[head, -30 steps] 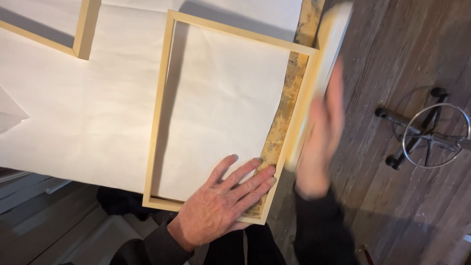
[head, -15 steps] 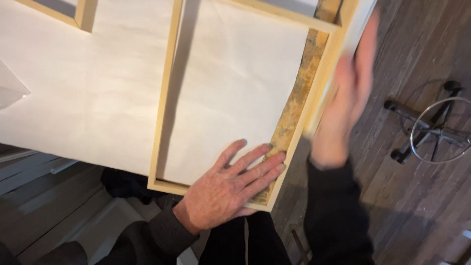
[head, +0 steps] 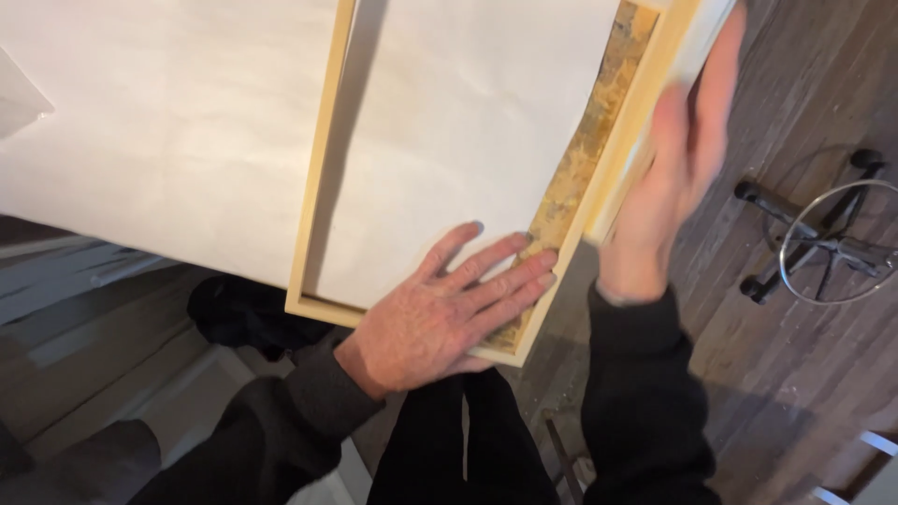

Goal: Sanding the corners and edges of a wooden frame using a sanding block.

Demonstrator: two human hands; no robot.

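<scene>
Nearest the camera: dark sleeves and dark trousers, lower body mostly cut off by the bottom edge. Left hand (head: pixel 444 313) lies flat, palm down, fingers spread, over the near corner of a pale wooden frame (head: pixel 318 196); fingertips reach across white paper (head: pixel 468 122) onto a strip of speckled chipboard (head: pixel 585 154) that shows along the frame's right inside edge. Grip of the left hand is apart, pressing, clamped on nothing. The palm hides the frame's near rail underneath it.

Right hand (head: pixel 678 178) is motion-blurred, held edge-on against the outer side of the frame's right rail, fingers up and roughly together. A white edge of something sits just behind the fingers, too smeared to identify. Cannot tell whether this grip is closed on anything or only touching the rail.

The frame lies on a surface covered by a large white sheet (head: pixel 159 140), near corner overhanging the edge; its far end is cut off by the top of the picture. A small fold or second paper piece at far left, clipped.

Beyond, right: dark wood plank floor (head: pixel 804 374), a stool base with chrome ring and castors (head: pixel 823 243), partly cut off. Bottom left is pale, blurred, unreadable shapes
</scene>
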